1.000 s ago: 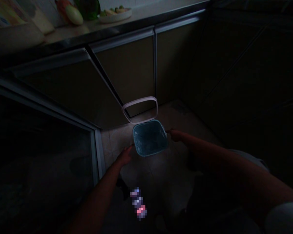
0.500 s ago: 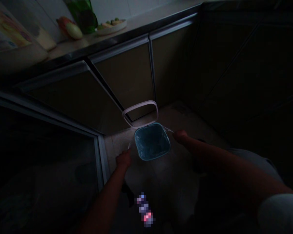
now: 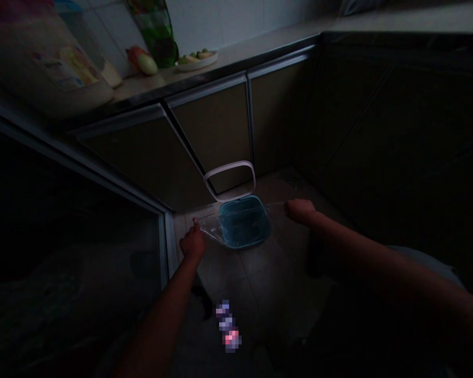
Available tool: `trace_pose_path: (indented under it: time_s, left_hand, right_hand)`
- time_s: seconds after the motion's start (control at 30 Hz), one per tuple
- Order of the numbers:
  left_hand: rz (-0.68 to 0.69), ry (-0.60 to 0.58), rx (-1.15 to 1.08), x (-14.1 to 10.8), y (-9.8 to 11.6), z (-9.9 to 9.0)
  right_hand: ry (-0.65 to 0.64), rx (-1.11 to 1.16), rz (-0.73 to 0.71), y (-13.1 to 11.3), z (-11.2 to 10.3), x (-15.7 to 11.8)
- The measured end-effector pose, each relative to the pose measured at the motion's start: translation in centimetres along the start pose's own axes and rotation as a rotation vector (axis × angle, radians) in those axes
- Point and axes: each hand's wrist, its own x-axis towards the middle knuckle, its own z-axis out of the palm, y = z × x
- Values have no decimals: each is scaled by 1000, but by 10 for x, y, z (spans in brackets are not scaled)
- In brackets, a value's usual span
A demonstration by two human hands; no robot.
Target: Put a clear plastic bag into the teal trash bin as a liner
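Dim light falls on a kitchen corner, with dark brown cabinet doors trimmed in pale metal under a pale stone surface. At the top of the view, a white plate of small fruit sits on that surface beside a pale gourd-like vegetable and a green patterned object. A colourful printed sheet shows at about ten o'clock, its print too dim and small to read.

On the tiled floor lies a square blue plastic tub, open side up, with its white-rimmed rectangular lid touching it at twelve o'clock. A clear plastic film stretches across the tub. The left hand, at about eight o'clock, is closed on one end of the film. The right hand, at about three o'clock, is closed at the other end. A pixelated patch at six o'clock cannot be read.
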Motion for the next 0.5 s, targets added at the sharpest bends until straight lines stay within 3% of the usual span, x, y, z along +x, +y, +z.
trace_pose_path:
  time_s: [0.17, 0.3, 0.5]
  left_hand:
    - [2, 131, -30, -22, -7, -22]
    - [20, 208, -21, -35, -19, -44]
    - [-16, 183, -29, -52, -41, -75]
  right_hand:
    - [62, 42, -5, 7, -29, -39]
    - [193, 89, -11, 14, -46, -58]
    - [362, 331, -70, 25, -53, -74]
